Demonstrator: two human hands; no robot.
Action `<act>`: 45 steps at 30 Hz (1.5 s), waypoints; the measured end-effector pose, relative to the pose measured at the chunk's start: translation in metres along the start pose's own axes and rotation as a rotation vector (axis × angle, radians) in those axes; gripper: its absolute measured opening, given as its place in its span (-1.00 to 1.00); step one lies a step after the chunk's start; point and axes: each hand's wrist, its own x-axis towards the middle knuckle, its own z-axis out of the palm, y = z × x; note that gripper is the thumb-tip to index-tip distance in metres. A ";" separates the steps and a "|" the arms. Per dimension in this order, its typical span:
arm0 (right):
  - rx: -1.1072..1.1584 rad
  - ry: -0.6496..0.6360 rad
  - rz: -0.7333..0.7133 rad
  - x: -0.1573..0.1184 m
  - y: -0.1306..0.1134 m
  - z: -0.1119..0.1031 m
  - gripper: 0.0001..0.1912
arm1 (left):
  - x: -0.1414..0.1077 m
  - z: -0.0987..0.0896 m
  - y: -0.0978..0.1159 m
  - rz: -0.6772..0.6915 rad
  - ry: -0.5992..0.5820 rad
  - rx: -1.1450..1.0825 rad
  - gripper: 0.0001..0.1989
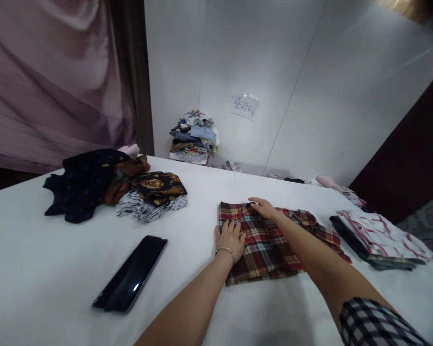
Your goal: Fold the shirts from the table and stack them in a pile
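Left forearm (187,302), hand (231,239) atop plaid shirt (261,247)

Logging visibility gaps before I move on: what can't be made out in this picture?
Head view:
Part of the plaid garment: hidden by the right forearm.
Cloth under the left hand: covered by it.
Layers under the white-and-red garment: mostly covered by it.
Left upper arm: cut off by the bottom edge.

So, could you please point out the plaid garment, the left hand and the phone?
Plaid garment (263,253), head view: its patterned cloth.
Left hand (231,239), head view: its back.
Phone (132,274), head view: its dark screen.
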 end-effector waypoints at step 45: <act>0.754 -0.094 0.420 0.014 0.006 -0.027 -0.89 | 0.001 -0.002 0.000 -0.015 -0.017 0.009 -0.52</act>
